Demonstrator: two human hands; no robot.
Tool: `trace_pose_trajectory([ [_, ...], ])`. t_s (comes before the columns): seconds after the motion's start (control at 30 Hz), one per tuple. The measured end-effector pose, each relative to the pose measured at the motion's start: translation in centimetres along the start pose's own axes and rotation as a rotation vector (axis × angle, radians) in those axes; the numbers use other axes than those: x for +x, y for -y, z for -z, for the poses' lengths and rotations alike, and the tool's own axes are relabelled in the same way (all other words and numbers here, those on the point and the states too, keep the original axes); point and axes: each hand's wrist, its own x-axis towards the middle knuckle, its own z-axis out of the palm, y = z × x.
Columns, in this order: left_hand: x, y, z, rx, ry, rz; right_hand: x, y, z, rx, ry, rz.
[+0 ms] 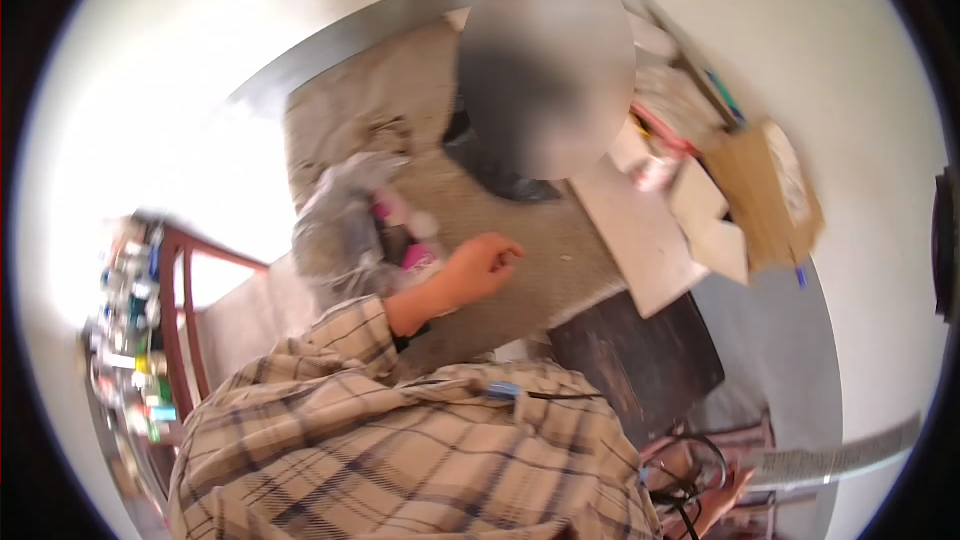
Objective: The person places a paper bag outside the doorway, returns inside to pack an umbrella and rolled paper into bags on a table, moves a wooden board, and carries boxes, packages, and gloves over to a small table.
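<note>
at centre frame, left hand (482,265) hangs loosely curled and empty over the carpet (520,230), pink-topped clutter (415,255) at nine o'clock. right hand (722,495), five o'clock, grips a paper strip (840,460). reaching step, likely; next needs a pinch.

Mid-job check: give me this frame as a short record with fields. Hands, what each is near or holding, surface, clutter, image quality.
left hand: loosely curled over the grey carpet, holding nothing
nearest to left hand: crumpled clear plastic wrap with pink items, apart from the fingers
right hand: at the bottom edge, against a strip of printed paper; grip unclear
sleeve: plaid shirt
beside carpet: white board, dark board, cardboard box
by right hand: black cables
left edge: red chair frame
image quality: motion blur, fisheye
</note>
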Motion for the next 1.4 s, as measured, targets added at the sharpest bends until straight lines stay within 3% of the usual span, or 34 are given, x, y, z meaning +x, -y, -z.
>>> trace_pose_trajectory([
  [0.03, -0.4, 0.2, 0.5, 0.037, -0.018, -0.06, -1.6, 1.5, -4.4, -0.161, 0.142, 0.067],
  [0.07, -1.2, 0.1, 1.0, 0.075, -0.023, -0.128, 2.6, -0.4, -1.6, -0.1, 0.245, 0.123],
  [0.2, -3.4, -0.3, 3.1, 0.148, 0.009, 0.068, 2.0, 0.9, -9.2, -0.032, 0.381, 0.088],
  [0.3, -5.0, 1.0, 4.8, 0.604, -0.168, -0.139, 3.2, 0.9, -11.3, -0.025, 0.451, 0.104],
  [0.33, -6.1, 1.2, 5.3, 0.601, -0.179, -0.123, 3.3, 1.2, -12.2, -0.02, 0.478, 0.111],
  [0.4, -8.3, 0.9, 6.3, 0.795, 0.002, 0.173, 4.1, 1.8, -12.9, -0.012, 0.585, 0.037],
  [0.47, -9.5, 0.7, 6.7, 0.736, 0.053, 0.351, 6.1, 1.9, -11.6, 0.115, 0.716, -0.096],
  [0.73, -9.8, -0.1, 5.7, 0.694, -0.113, 0.235, 3.1, 1.6, -15.3, 0.133, 0.673, -0.065],
  [0.87, -8.8, -0.6, 5.9, 0.767, -0.051, 0.248, 2.0, 1.1, -15.8, 0.056, 0.68, -0.066],
  [0.97, -10.0, 0.0, 6.9, 0.909, -0.043, 0.418, 1.4, 0.4, -15.6, -0.119, 0.728, -0.003],
  [1.03, -10.8, -0.5, 8.0, 1.072, -0.179, 0.606, 2.0, -1.1, -15.1, -0.166, 0.757, -0.019],
  [1.13, -13.0, -0.3, 10.4, 1.144, -0.306, 0.694, 2.1, -2.3, -15.8, -0.276, 0.789, -0.035],
  [1.27, -15.1, -3.0, 11.8, 1.077, -0.341, 0.897, 0.6, -2.7, -19.1, -0.421, 0.923, -0.145],
  [1.3, -15.8, -2.8, 11.7, 1.032, -0.432, 0.854, 0.1, -2.8, -20.3, -0.462, 0.966, -0.179],
  [1.4, -16.3, -4.9, 11.6, 0.934, -0.434, 0.797, -1.4, -3.0, -24.3, -0.587, 1.109, -0.262],
])
